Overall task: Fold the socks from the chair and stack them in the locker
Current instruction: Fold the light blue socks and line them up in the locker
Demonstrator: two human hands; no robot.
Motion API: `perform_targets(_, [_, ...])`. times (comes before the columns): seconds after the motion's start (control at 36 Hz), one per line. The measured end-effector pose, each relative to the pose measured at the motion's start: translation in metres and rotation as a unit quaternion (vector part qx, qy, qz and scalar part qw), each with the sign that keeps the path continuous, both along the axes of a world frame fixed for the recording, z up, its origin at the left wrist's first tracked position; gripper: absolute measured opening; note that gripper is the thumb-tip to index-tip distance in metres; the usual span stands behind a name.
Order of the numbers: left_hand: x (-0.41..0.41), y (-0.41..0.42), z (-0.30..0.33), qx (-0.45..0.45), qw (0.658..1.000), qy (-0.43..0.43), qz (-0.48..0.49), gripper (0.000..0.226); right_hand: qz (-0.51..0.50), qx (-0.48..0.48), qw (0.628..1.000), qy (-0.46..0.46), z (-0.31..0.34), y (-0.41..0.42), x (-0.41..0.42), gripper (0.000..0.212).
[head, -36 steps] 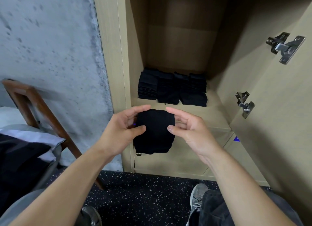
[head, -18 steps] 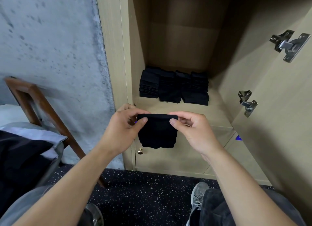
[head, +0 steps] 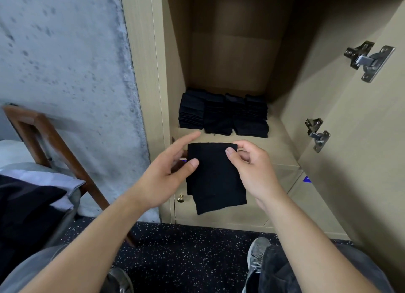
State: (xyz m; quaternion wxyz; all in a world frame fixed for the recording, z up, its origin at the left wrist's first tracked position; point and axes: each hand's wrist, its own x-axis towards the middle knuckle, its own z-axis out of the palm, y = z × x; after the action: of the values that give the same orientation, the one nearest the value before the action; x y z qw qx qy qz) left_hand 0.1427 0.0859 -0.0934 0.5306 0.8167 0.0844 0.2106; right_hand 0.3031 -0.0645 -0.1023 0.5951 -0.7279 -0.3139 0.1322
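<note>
A folded black sock (head: 215,176) hangs in front of the open locker (head: 285,143). My right hand (head: 252,170) pinches its upper right corner between thumb and curled fingers. My left hand (head: 168,172) lies at the sock's left edge, thumb tip on the fabric, fingers stretched out behind it. Three stacks of folded black socks (head: 223,115) stand side by side at the back of the locker shelf. The wooden chair (head: 50,143) stands at the left with dark clothing (head: 24,207) on its seat.
The locker door (head: 361,128) stands open at the right, its two metal hinges (head: 368,60) sticking out. A lower door with a brass knob (head: 180,198) sits below the shelf. A grey concrete wall (head: 65,58) is on the left. My shoes rest on speckled black floor (head: 186,255).
The sock's lower part has swung down and now hangs longer. My left hand has let go of its pinch at the top corner and opened. My right hand keeps its pinch.
</note>
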Motion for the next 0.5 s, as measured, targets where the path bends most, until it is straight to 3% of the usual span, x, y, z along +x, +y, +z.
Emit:
perform_targets(0.22, [0.002,-0.003,-0.006,-0.011,0.999,0.038,-0.032,0.053,-0.033,0.021,0.998,0.047,0.003,-0.003,0.003,0.013])
perform_targets(0.5, [0.007,0.004,-0.011,-0.021,0.997,-0.027,0.067,0.057,0.012,0.056,0.998,0.037,0.008,-0.002,-0.003,0.011])
